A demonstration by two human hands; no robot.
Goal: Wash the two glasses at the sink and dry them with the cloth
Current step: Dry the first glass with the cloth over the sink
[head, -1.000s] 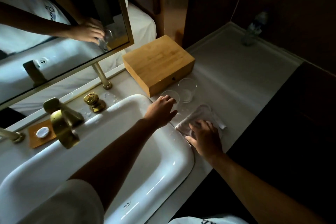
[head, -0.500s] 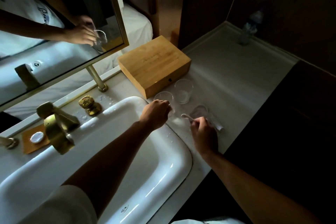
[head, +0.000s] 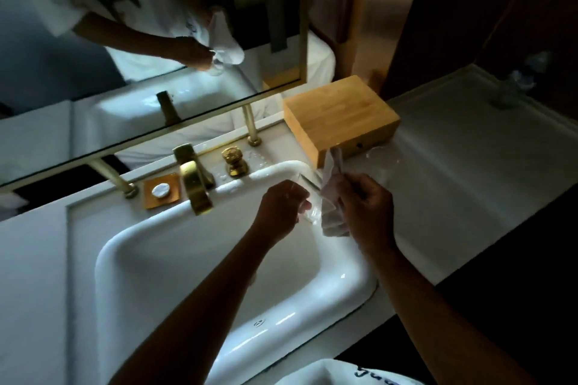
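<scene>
Nearest the camera, the white sink (head: 350,287) fills the lower middle, its front rim catching light. Both forearms reach over it toward its far right corner.

The left hand (head: 281,212) has its fingers curled around a clear glass (head: 308,197), gripping it above the basin's far right corner; the glass is blurred and only its rim and base glints show. Just right of those fingers, touching the glass, is the white cloth (head: 331,206), bunched in the right hand (head: 369,209), whose fingers are clenched around it. One end of the cloth sticks up past the fingers toward the wooden box (head: 341,116).

Left of the fingers stands the brass tap (head: 194,184), with a brass knob (head: 233,159) between it and the hands, and a small brown tray with a white soap (head: 161,191) beyond the tap.

Beyond and right of the right hand's fingers, the second glass (head: 380,155) stands on the white counter (head: 469,166) just beside the box, faint and hard to make out.

Farthest back, the mirror (head: 140,40) reflects the hands, cloth and glass.
</scene>
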